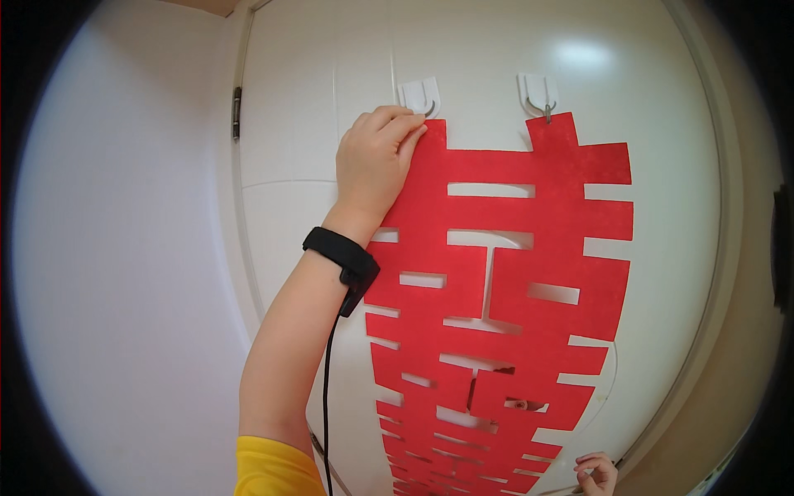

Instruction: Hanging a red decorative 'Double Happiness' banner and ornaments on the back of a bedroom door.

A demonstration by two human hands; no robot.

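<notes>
A long red cut-out banner (490, 214) in a double-happiness pattern, of paper or felt, hangs down a white door (291, 142). With thumb and fingertips, my left hand (375, 158) pinches its upper left tab, just below the left white wall hook (422, 96). My fingers hide how that tab meets the hook. The upper right tab hangs by a small metal loop (548, 114) from the right white wall hook (538, 92). Low at the right, beside the banner's lower edge, is my right hand (597, 474), partly cut off with its fingers curled. Whether it holds anything is unclear.
Around my left wrist is a black band (344, 260), from which a black cable (327, 397) runs down. The door has a dark hinge (236, 113) at its left edge. A white wall (130, 260) stands at the left. Reddish-brown patterns show through the banner's lower slots.
</notes>
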